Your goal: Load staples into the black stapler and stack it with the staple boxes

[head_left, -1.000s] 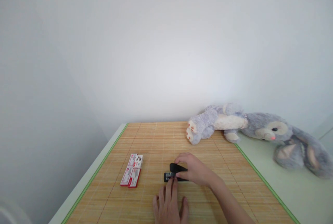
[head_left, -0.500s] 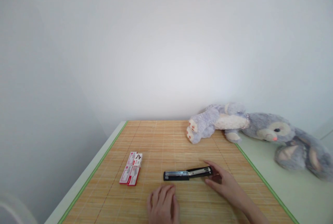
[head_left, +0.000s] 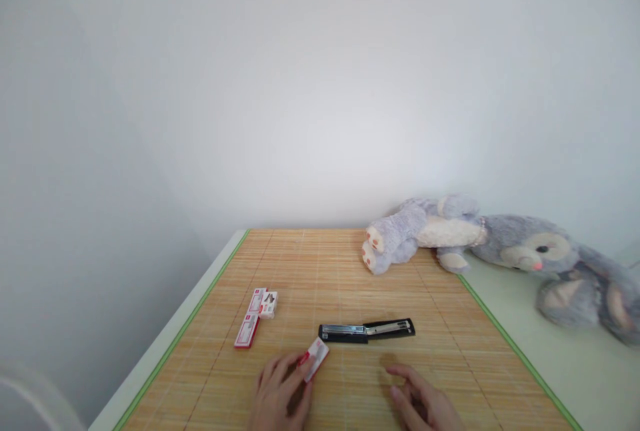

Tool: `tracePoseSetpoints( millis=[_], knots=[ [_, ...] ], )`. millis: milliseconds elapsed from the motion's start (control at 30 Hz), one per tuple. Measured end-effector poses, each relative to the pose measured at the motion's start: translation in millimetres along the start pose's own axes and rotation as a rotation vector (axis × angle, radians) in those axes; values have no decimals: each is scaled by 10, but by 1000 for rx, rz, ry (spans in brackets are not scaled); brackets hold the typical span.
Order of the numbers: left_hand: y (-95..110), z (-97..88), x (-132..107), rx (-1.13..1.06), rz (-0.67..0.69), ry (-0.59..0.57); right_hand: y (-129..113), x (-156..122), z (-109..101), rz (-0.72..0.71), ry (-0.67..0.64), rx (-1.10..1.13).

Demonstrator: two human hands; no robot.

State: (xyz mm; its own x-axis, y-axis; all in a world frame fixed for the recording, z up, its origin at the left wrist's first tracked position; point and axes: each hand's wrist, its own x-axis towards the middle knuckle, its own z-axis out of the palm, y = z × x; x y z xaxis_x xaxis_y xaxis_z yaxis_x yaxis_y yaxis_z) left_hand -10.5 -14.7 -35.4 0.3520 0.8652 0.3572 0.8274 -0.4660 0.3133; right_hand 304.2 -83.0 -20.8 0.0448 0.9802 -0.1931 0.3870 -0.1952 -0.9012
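My left hand (head_left: 284, 387) is closed on a small red-and-white staple box (head_left: 315, 359), pinched at its near end and tilted over the mat. Just beyond the box lies a black stapler (head_left: 367, 331), folded wide open so its metal magazine shows. My right hand (head_left: 424, 399) rests nearer to me than the stapler, apart from it, with thumb and index finger spread, the other fingers curled and nothing held. To the left, two more red-and-white boxes (head_left: 247, 331) lie end to end, and a white box (head_left: 269, 304) with a dark picture sits beside the farther one.
A bamboo mat (head_left: 320, 264) with green edging covers much of the pale table (head_left: 530, 324). At the back right a grey plush rabbit (head_left: 450, 231) lies on its side, its feet on the mat. Behind stands a plain wall (head_left: 310, 84).
My left hand has taken one box from the group on the left and brought it near the stapler. My right hand has let go of the stapler and drawn back toward me.
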Motion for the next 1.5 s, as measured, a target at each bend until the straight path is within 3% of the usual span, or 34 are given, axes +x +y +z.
tracePoseSetpoints(
  millis=[100, 200, 300, 533, 600, 767, 933, 1200, 1300, 1500],
  knots=[
    [236, 67, 67, -157, -39, -45, -113, 73, 230, 93, -100, 220],
    [389, 103, 132, -240, -96, -126, -165, 171, 347, 118, -167, 304],
    [447, 142, 162, -307, -58, -222, -177, 240, 406, 109, -219, 328],
    [500, 119, 146, -360, -16, -268, -121, 234, 494, 113, -214, 380],
    [518, 92, 148, -391, 17, -299, -65, 223, 425, 102, -210, 300],
    [574, 3, 202, -426, -33, -262, -49, 201, 136, -15, -7, -152],
    [578, -103, 254, -496, -76, -327, -310, 195, 108, -125, -164, -375],
    [530, -137, 219, -541, -101, -309, -522, 177, -113, -135, -144, -474],
    [551, -144, 220, -523, -82, -303, -696, 195, -28, -187, -146, -487],
    [563, -158, 226, -509, -69, -301, -927, 404, 392, -308, -209, -781]
  ],
)
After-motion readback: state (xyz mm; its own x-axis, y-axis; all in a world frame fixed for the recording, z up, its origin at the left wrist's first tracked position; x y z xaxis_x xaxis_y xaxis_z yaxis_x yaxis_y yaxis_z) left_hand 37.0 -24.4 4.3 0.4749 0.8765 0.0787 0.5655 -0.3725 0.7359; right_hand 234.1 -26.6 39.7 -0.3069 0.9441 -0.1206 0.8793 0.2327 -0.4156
